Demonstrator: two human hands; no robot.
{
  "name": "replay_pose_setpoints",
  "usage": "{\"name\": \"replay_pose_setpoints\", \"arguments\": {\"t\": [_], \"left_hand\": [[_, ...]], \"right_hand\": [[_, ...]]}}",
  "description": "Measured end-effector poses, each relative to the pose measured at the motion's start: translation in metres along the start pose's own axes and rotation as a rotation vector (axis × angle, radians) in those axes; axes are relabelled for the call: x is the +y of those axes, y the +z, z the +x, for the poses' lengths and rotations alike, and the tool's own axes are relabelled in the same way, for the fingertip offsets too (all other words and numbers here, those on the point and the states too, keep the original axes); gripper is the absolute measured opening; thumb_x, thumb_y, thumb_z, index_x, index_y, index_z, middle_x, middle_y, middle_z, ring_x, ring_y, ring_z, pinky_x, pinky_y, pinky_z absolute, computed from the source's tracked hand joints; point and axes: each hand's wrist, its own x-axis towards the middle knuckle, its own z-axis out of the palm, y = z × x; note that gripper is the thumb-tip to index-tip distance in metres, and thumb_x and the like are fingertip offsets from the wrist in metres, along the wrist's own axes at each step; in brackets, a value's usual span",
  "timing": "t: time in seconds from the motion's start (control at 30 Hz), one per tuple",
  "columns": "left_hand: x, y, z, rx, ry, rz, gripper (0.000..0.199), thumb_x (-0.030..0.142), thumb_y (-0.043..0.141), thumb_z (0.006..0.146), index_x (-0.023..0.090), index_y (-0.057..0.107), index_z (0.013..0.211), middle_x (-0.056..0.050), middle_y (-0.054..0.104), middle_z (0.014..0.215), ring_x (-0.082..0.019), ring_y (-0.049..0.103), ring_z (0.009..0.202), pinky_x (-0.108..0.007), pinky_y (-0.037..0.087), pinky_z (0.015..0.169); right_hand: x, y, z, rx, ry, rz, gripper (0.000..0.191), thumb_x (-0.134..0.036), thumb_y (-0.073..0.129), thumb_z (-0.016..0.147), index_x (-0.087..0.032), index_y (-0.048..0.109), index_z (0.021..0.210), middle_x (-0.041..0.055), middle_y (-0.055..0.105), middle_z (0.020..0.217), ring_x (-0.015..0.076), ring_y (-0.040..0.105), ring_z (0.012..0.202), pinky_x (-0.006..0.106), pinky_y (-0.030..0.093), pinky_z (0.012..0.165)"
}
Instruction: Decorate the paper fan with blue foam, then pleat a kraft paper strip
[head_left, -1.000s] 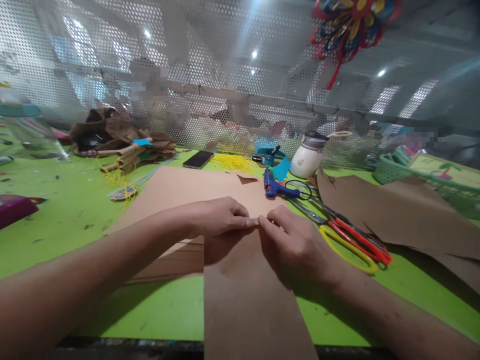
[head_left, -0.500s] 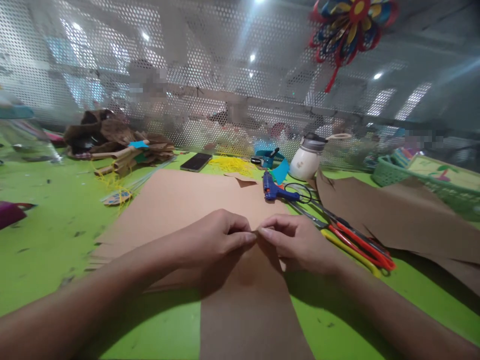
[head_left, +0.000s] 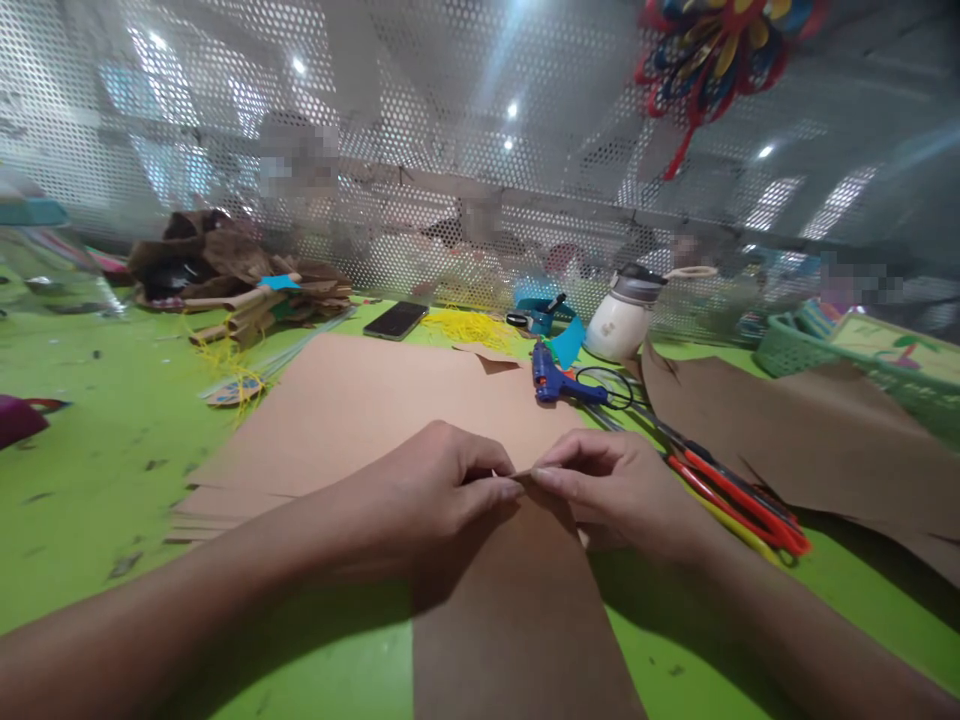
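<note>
A brown paper strip (head_left: 517, 620) runs from between my hands down to the bottom of the view. My left hand (head_left: 450, 490) pinches its far edge between thumb and fingers. Close beside it, my right hand (head_left: 615, 490) pinches the same edge, the fingertips of both hands almost touching. A small fold shows at the pinched edge. Under and beyond my hands lies a stack of lighter brown paper sheets (head_left: 352, 400). The blue glue gun (head_left: 559, 378) rests just past my right hand.
Scissors with red handles (head_left: 742, 505) lie right of my right hand, near dark brown paper (head_left: 795, 430). Farther back are a phone (head_left: 396, 320), yellow shreds (head_left: 472, 328), a white bottle (head_left: 619, 325), a green basket (head_left: 892, 380) and crumpled brown paper (head_left: 247, 270).
Both hands and the paper strip's pinched edge have shifted slightly right in the view. The surroundings have also shifted a little to the right. Both hands still pinch the strip.
</note>
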Motion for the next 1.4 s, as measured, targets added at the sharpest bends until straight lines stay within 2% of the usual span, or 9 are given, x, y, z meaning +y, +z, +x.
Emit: {"name": "replay_pose_setpoints", "arguments": {"t": [0.23,0.33,0.5,0.7,0.93,1.07,1.2,1.4], "left_hand": [[0.002,0.002,-0.003,0.050,0.031,0.025,0.029,0.038,0.044,0.088,0.018,0.064,0.082,0.003,0.059,0.067,-0.011,0.047,0.061,-0.021,0.030,0.054],[-0.002,-0.005,0.000,-0.022,0.010,-0.065,0.028,0.038,0.046,0.087,0.017,0.063,0.079,0.004,0.053,0.065,-0.010,0.043,0.061,-0.020,0.030,0.054],[-0.011,-0.023,0.003,-0.198,-0.037,-0.255,0.034,0.039,0.053,0.083,0.014,0.054,0.061,0.005,0.040,0.057,-0.009,0.035,0.056,-0.020,0.027,0.053],[-0.013,-0.021,0.002,-0.286,-0.143,-0.576,0.038,0.048,0.061,0.079,0.013,0.059,0.063,0.004,0.050,0.060,-0.010,0.042,0.058,-0.022,0.033,0.060],[-0.014,-0.010,0.002,-0.263,-0.174,-0.822,0.032,0.044,0.062,0.079,0.014,0.065,0.071,0.001,0.061,0.064,-0.013,0.053,0.063,-0.027,0.041,0.069],[-0.015,-0.010,0.003,-0.226,-0.175,-0.745,0.032,0.043,0.064,0.077,0.012,0.065,0.068,0.000,0.061,0.068,-0.012,0.051,0.063,-0.025,0.040,0.065],[-0.012,-0.013,0.004,-0.175,-0.160,-0.599,0.032,0.043,0.060,0.080,0.013,0.068,0.074,-0.002,0.063,0.073,-0.013,0.052,0.067,-0.025,0.039,0.065],[-0.013,-0.012,0.004,-0.157,-0.129,-0.486,0.033,0.043,0.058,0.079,0.013,0.069,0.077,-0.001,0.062,0.073,-0.013,0.050,0.065,-0.024,0.038,0.063]], "right_hand": [[-0.001,-0.003,-0.002,0.036,-0.062,-0.094,0.026,-0.041,0.077,0.067,-0.016,0.069,0.070,-0.0002,0.057,0.055,0.0077,0.045,0.042,0.020,0.033,0.037],[-0.001,-0.006,0.001,0.077,-0.119,-0.122,0.027,-0.040,0.078,0.065,-0.015,0.068,0.065,0.0002,0.057,0.055,0.0091,0.047,0.047,0.022,0.036,0.042],[-0.004,-0.010,0.007,0.130,-0.168,-0.144,0.030,-0.041,0.080,0.060,-0.014,0.067,0.062,-0.0005,0.057,0.055,0.0099,0.048,0.050,0.023,0.040,0.048],[-0.005,-0.013,0.008,0.149,-0.168,-0.145,0.031,-0.043,0.079,0.059,-0.015,0.067,0.064,0.0009,0.061,0.059,0.0117,0.052,0.053,0.025,0.042,0.052],[-0.007,-0.016,0.008,0.176,-0.194,-0.154,0.030,-0.042,0.080,0.058,-0.015,0.068,0.065,0.0011,0.062,0.061,0.0118,0.052,0.054,0.025,0.041,0.051],[-0.009,-0.014,0.007,0.184,-0.201,-0.163,0.028,-0.039,0.080,0.059,-0.015,0.068,0.064,0.0012,0.061,0.060,0.0117,0.051,0.054,0.026,0.041,0.051],[-0.008,-0.016,0.008,0.172,-0.203,-0.153,0.026,-0.038,0.080,0.060,-0.015,0.068,0.064,0.0007,0.060,0.059,0.0116,0.049,0.054,0.025,0.040,0.051],[0.008,-0.026,0.017,0.049,-0.099,0.029,0.024,-0.036,0.078,0.067,-0.014,0.068,0.072,-0.0027,0.054,0.057,0.0071,0.044,0.050,0.021,0.035,0.048]]}}
